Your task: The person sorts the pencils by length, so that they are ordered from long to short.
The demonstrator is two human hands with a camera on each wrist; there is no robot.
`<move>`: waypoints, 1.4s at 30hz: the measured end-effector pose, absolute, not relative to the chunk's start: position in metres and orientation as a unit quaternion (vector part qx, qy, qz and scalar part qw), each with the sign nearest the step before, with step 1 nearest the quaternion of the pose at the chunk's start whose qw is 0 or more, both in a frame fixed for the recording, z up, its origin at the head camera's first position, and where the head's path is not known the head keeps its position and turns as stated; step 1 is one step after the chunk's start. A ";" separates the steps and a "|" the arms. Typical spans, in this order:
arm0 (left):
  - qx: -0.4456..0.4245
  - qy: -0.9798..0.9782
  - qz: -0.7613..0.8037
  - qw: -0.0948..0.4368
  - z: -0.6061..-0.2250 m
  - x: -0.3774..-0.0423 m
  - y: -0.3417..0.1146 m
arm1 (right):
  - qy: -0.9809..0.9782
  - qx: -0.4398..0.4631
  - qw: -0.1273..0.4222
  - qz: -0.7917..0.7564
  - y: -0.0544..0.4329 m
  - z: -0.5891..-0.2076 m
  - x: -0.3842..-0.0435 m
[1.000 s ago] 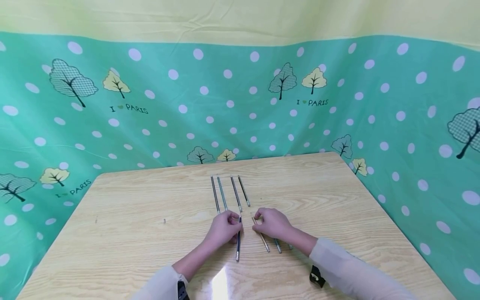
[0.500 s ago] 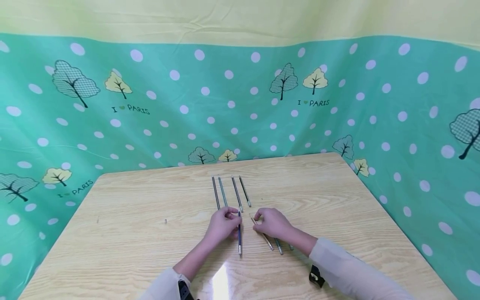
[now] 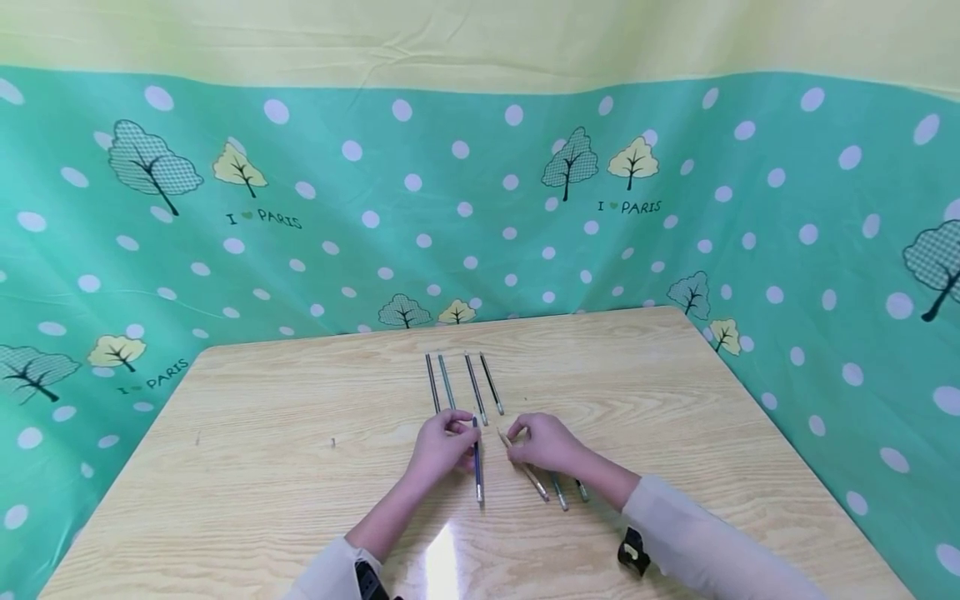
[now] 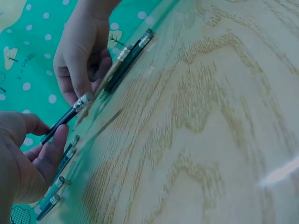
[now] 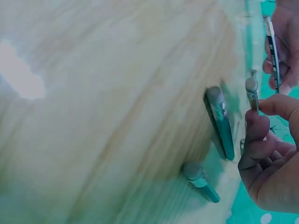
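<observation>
My left hand (image 3: pixel 441 450) pinches a dark blue pencil (image 3: pixel 477 475) between thumb and fingers. In the left wrist view that pencil (image 4: pixel 65 120) is raised off the table, its eraser end towards the camera. Opposite, my right hand (image 3: pixel 547 443) pinches a tan pencil (image 3: pixel 535 482) near its far end; the right wrist view shows its eraser end (image 5: pixel 252 88) above the thumb. Beneath and beside the right hand lie a teal pencil (image 3: pixel 559 492) and a black pencil (image 3: pixel 582 490).
Beyond the hands, a row of pencils lies on the wooden table (image 3: pixel 262 467): a dark one (image 3: pixel 432 385), a teal one (image 3: pixel 447 383), another dark one (image 3: pixel 476 387) and a black one (image 3: pixel 491 383). A polka-dot curtain (image 3: pixel 337 200) hangs behind and at the right.
The left hand has moved slightly away from me with the dark blue pencil. The tan pencil's near end has swung a little to the right, while the right hand stays in nearly the same place.
</observation>
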State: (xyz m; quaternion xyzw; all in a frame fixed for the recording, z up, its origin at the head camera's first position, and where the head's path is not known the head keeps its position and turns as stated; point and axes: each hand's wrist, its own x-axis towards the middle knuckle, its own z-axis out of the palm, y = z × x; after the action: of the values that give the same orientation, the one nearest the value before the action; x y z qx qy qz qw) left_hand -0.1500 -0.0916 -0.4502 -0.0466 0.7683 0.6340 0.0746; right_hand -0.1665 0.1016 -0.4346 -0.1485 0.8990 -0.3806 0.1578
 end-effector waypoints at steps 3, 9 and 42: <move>-0.049 0.766 0.637 0.072 -0.450 -0.151 -0.092 | 0.878 -0.134 0.182 -0.422 0.104 -0.431 -0.169; -0.056 0.760 0.643 0.070 -0.450 -0.152 -0.092 | 0.836 -0.106 0.211 -0.496 0.105 -0.431 -0.175; -0.053 0.718 0.692 0.057 -0.445 -0.151 -0.078 | 0.767 -0.056 0.210 -0.603 0.097 -0.432 -0.179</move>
State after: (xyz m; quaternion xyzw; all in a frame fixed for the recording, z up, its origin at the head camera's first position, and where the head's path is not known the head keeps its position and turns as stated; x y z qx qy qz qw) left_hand -0.1513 -0.0783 -0.4448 -0.0525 0.7180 0.6918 0.0567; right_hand -0.1788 0.0967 -0.4324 -0.0556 0.7672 -0.6034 0.2101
